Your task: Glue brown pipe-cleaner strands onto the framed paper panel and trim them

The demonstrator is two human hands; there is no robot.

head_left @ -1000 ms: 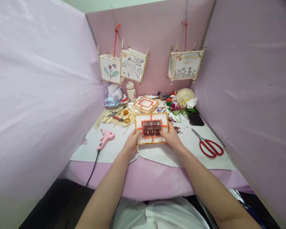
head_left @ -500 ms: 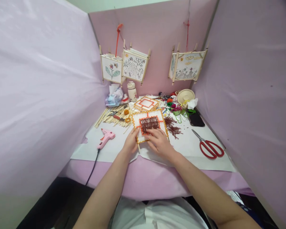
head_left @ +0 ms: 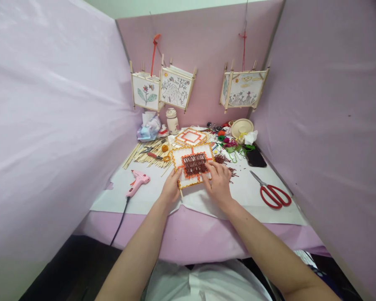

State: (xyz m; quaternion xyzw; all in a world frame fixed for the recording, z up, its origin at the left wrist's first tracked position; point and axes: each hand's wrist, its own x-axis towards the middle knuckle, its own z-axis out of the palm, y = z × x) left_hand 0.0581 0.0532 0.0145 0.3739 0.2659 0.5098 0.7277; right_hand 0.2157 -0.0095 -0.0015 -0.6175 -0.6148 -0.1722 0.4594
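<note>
A square white panel (head_left: 188,182) edged in wavy mustard yarn is tilted up off the table. Inside it sits a smaller orange yarn square filled with rows of brown yarn strands (head_left: 194,164). My left hand (head_left: 171,186) grips the panel's lower left corner, thumb in front. My right hand (head_left: 218,182) lies over the right side, its fingertips touching the right end of the brown strands and its thumb apart near the lower edge. Loose cut brown yarn (head_left: 221,159) lies just behind my right hand, partly hidden by it.
Left of the panel lie a pink glue gun (head_left: 138,183) with a black cord, pliers (head_left: 153,155) and many thin sticks (head_left: 134,155). Red-handled scissors (head_left: 273,195) and a phone (head_left: 256,158) are on the right. Another yarn-edged panel (head_left: 191,136), a bottle (head_left: 172,121) and yarn stand behind.
My right hand has slid right and turned more upright, from across the brown strands to their right end, uncovering them. My left hand keeps its hold on the corner.
</note>
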